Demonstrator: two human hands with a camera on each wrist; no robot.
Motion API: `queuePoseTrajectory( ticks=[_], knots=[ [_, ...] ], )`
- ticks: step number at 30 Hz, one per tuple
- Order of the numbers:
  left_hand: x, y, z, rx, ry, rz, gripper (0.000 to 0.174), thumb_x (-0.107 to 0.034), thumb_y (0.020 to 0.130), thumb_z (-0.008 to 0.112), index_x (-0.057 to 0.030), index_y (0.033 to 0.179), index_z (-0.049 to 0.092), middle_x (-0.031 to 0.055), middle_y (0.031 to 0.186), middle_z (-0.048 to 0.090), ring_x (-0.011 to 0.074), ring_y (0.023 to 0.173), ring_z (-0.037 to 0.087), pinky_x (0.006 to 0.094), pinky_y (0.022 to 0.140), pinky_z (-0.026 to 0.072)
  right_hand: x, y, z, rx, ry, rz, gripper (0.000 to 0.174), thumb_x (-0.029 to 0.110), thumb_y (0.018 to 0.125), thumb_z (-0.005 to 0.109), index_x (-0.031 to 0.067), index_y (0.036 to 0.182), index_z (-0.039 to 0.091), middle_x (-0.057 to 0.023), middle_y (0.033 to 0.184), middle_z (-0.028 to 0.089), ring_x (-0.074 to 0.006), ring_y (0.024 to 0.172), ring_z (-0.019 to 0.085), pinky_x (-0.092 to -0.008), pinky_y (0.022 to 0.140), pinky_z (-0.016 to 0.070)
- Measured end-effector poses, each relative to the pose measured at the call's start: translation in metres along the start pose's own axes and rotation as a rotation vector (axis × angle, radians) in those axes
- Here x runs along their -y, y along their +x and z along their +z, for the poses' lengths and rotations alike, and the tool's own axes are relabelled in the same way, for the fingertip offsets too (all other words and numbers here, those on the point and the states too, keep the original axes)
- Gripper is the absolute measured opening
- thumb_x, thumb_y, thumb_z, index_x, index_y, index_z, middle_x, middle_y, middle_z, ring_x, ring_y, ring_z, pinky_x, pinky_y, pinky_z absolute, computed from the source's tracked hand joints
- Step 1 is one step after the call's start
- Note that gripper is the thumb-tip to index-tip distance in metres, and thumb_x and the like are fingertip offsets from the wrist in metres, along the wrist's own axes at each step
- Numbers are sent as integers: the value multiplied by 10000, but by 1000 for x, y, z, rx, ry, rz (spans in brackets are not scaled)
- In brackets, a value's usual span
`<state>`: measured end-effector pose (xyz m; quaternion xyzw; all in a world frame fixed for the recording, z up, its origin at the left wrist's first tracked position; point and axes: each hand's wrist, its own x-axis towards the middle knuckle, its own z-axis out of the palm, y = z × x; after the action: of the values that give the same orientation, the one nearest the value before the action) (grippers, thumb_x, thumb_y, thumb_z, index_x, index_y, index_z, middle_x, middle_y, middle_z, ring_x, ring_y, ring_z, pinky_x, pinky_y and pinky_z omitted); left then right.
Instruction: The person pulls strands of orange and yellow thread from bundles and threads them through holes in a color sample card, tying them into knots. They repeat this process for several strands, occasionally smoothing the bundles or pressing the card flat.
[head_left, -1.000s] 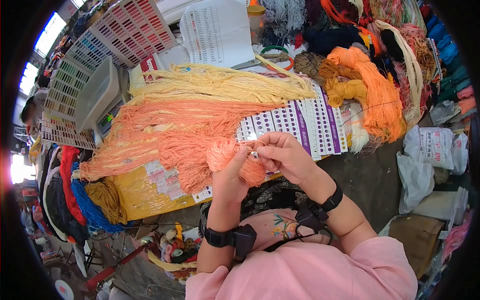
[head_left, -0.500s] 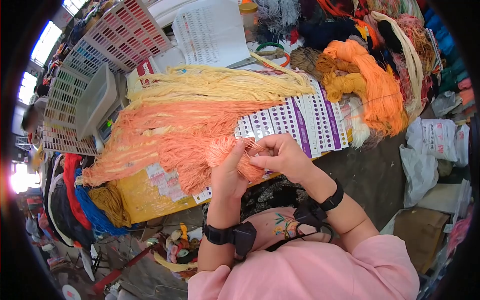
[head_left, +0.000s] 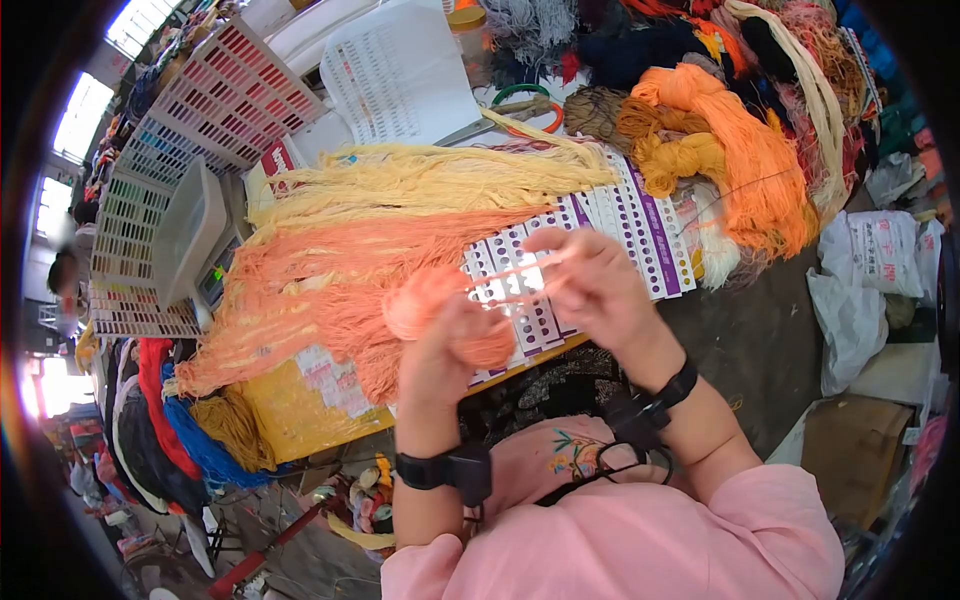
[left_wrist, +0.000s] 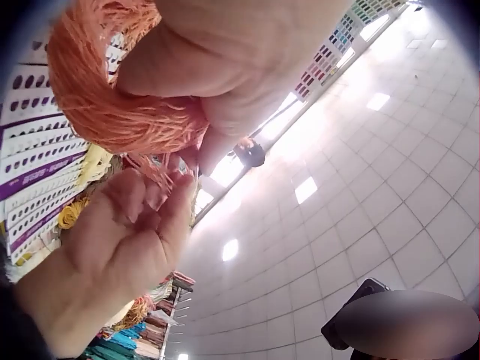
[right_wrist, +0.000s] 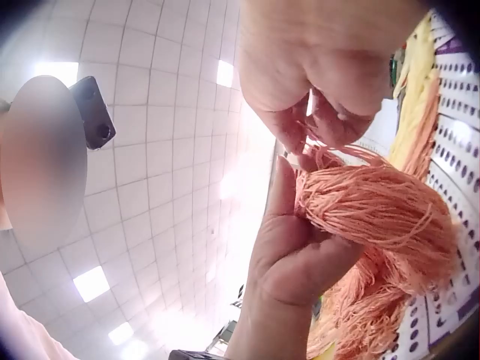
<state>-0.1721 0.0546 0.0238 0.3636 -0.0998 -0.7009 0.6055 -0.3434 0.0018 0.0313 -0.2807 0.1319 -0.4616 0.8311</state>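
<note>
A coral-pink skein of yarn [head_left: 408, 303] is bunched in my left hand [head_left: 438, 350], which grips it with the thumb upright against it. From the skein, a few taut strands [head_left: 510, 275] run across to my right hand [head_left: 605, 295], whose fingers pinch them. In the right wrist view the skein [right_wrist: 382, 214] bulges beyond the left thumb [right_wrist: 283, 187]. Just above it, the right fingertips are drawn together on thin strands. The left wrist view has the left palm [left_wrist: 247, 60] over the skein [left_wrist: 97, 105], with the right fingers curled below.
Coral yarn [head_left: 300, 270] and pale yellow yarn [head_left: 430, 180] spread over the yellow table [head_left: 290, 420] and punched thread cards [head_left: 650, 235]. Scissors [head_left: 470, 128], a printed sheet [head_left: 395, 80] and a colour chart [head_left: 215, 100] lie behind. Orange skeins [head_left: 745, 160] pile up at right.
My right hand has moved right and slightly up, away from the skein, drawing strands out between the hands. My left hand, still gripping the skein, has shifted a little left.
</note>
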Motion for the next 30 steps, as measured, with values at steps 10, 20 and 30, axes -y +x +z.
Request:
queuePoseTrajectory(
  ticks=[10, 20, 30],
  knots=[
    [-264, -58, -414, 445, -35, 61, 308, -135, 789, 411, 38, 1035, 478, 153, 1047, 508, 204, 886, 522, 372, 882, 347, 293, -116, -219, -568, -367, -902, 61, 57, 758, 483, 32, 717, 521, -56, 645, 518, -134, 630, 493, -254, 645, 399],
    [1, 133, 5, 54, 376, -167, 225, -91, 780, 516, 5, 981, 483, 87, 823, 543, 120, 727, 523, 208, 586, 461, 67, 43, -158, -485, -1239, -146, 71, 48, 651, 588, -1, 699, 609, -26, 645, 580, -84, 620, 516, -217, 582, 403],
    [108, 186, 41, 84, 1162, -80, 60, -21, 749, 465, 34, 756, 488, 92, 547, 507, 161, 427, 502, 260, 382, 396, 23, 50, -169, -614, -1597, -535, 78, 68, 563, 579, 28, 593, 519, -96, 580, 504, -272, 621, 492, -357, 565, 389]
  ],
)
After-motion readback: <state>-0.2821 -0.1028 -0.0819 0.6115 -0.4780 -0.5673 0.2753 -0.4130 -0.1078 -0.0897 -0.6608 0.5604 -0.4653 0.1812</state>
